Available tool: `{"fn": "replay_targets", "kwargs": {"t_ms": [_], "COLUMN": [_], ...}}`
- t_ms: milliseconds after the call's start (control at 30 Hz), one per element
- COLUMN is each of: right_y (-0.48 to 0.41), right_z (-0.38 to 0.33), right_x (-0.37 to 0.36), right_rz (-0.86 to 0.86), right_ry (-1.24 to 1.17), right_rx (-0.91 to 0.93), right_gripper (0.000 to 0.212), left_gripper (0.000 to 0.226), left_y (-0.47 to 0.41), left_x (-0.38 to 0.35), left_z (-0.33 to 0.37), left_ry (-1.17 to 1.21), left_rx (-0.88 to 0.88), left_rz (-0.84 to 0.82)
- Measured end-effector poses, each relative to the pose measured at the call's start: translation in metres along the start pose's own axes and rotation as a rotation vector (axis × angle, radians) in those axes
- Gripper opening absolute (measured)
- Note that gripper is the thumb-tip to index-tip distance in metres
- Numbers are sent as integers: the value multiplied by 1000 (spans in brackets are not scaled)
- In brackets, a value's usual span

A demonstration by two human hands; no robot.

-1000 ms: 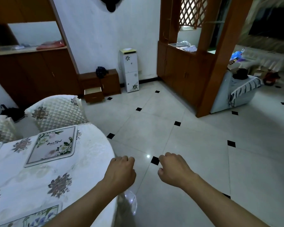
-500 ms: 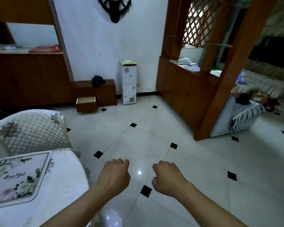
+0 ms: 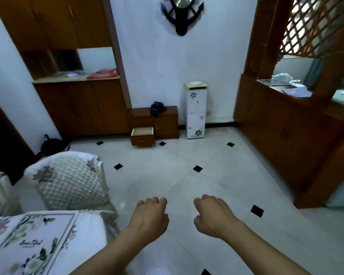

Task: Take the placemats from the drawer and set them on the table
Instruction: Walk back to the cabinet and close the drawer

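Likely light, thin and somewhat stiff, best lifted by an edge; one placemat [image 3: 31,243], a white rectangle with green floral border and script lettering, lies on the table [image 3: 89,225]; left hand [image 3: 150,217] and right hand [image 3: 213,215] hover loosely curled, holding nothing; drawer [image 3: 143,135] stands open far ahead.

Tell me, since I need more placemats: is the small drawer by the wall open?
Open. The drawer is pulled out from the low cabinet, its pale inside showing; contents cannot be told.
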State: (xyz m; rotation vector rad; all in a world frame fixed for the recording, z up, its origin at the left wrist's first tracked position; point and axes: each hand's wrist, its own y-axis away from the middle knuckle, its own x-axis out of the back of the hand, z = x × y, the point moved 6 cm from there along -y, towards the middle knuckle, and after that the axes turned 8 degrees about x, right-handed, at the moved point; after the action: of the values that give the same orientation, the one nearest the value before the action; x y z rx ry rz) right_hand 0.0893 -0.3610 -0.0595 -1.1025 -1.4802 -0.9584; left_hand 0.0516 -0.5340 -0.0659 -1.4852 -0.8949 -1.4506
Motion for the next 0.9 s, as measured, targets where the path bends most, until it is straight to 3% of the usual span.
{"fn": "replay_targets", "kwargs": {"t_ms": [233, 467, 567, 900], "right_y": [-130, -252, -310, -532], "right_z": [55, 75, 85, 140], "right_x": [19, 25, 26, 53], "right_rz": [-37, -78, -73, -33], "right_ry": [0, -4, -1, -7], "right_rx": [216, 368, 384, 221], "right_gripper": [35, 26, 13, 14], "left_gripper": [19, 25, 25, 23], "left_y": [-93, -176, -223, -454], "left_x": [1, -4, -11, -21], "left_z": [-30, -77, -104, -214], "left_ry": [3, 29, 22, 25], "left_rx": [229, 408, 425, 335], "left_rz": [-8, 8, 5, 1]}}
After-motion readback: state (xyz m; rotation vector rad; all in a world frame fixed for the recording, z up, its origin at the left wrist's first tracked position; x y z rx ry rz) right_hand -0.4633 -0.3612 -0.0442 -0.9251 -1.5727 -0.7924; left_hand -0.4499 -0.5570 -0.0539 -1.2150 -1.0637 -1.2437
